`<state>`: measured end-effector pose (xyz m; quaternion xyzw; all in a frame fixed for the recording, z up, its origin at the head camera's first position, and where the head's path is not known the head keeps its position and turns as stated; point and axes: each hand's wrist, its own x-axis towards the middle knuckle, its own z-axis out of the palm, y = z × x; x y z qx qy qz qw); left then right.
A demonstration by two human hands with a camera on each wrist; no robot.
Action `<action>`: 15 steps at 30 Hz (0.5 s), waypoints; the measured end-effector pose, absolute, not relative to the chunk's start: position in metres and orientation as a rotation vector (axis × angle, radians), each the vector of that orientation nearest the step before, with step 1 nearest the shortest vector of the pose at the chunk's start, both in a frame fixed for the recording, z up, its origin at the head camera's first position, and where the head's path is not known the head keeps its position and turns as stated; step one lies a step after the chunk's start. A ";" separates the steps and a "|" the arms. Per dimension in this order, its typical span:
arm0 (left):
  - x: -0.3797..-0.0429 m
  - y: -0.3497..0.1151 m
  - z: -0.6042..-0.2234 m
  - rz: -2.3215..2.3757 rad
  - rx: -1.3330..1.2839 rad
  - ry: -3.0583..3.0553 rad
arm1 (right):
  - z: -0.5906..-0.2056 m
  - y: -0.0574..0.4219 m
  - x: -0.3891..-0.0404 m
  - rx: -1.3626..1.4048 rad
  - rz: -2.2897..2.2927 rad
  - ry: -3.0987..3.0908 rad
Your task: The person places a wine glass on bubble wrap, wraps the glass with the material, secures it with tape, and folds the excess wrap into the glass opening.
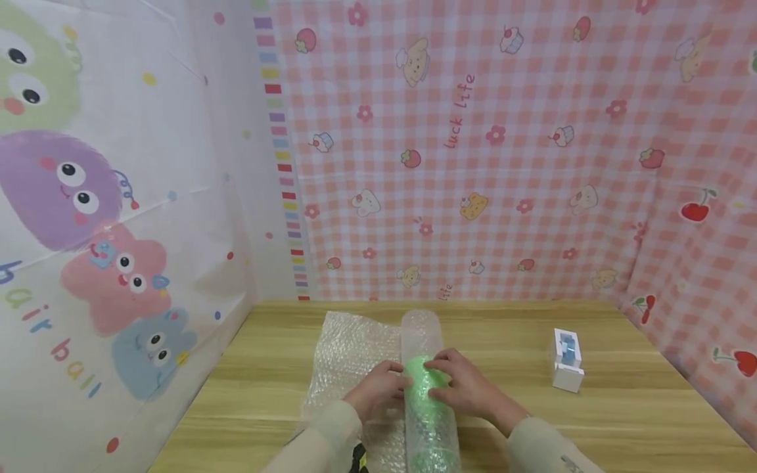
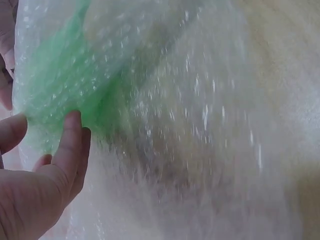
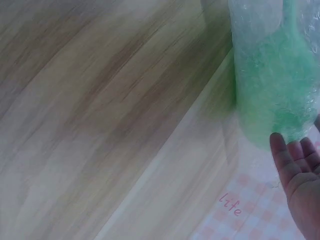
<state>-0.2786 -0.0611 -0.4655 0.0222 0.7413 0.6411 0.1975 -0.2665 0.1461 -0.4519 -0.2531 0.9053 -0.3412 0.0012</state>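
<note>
- Nearest, a black-and-yellow thing [image 1: 359, 458] shows beside the left sleeve [image 1: 325, 437].
- The green object [image 1: 416, 381] lies inside a bubble-wrap roll [image 1: 432, 430] on the table [image 1: 503, 341]; covering looks well advanced.
- Left hand [image 1: 378, 387] and right hand [image 1: 470, 389] touch opposite sides, fingers loosely parted, gripping nothing.
- Leftward, a flat sheet [image 1: 355, 348] seems left unrolled.
- The white box [image 1: 569, 379] stands apart, apparently unused.

Bubble wrap [image 1: 355, 345]: clr plastic, glossy, bumpy; tabletop [image 1: 503, 351]: wood-look, smooth w/ slight sheen; backdrop [image 1: 532, 171]: cloth-like, matt.
</note>
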 end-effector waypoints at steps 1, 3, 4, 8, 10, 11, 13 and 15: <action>-0.278 -0.060 -0.466 1.795 0.058 2.077 | -0.452 0.148 -0.266 -0.815 -1.088 2.824; -0.277 -0.057 -0.469 1.811 0.060 2.072 | -0.452 0.152 -0.265 -0.838 -1.117 2.800; -0.277 -0.056 -0.471 1.812 0.057 2.073 | -0.452 0.153 -0.266 -0.844 -1.122 2.797; -0.277 -0.054 -0.474 1.800 0.046 2.082 | -0.453 0.154 -0.266 -0.821 -1.091 2.846; -0.277 -0.053 -0.473 1.770 0.042 2.106 | -0.454 0.154 -0.267 -0.819 -1.065 2.882; -0.277 -0.053 -0.473 1.763 0.045 2.115 | -0.454 0.154 -0.267 -0.821 -1.050 2.897; -0.277 -0.053 -0.472 1.743 0.050 2.147 | -0.454 0.154 -0.267 -0.830 -1.026 2.919; -0.277 -0.052 -0.471 1.743 0.069 2.170 | -0.453 0.155 -0.266 -0.843 -1.017 2.924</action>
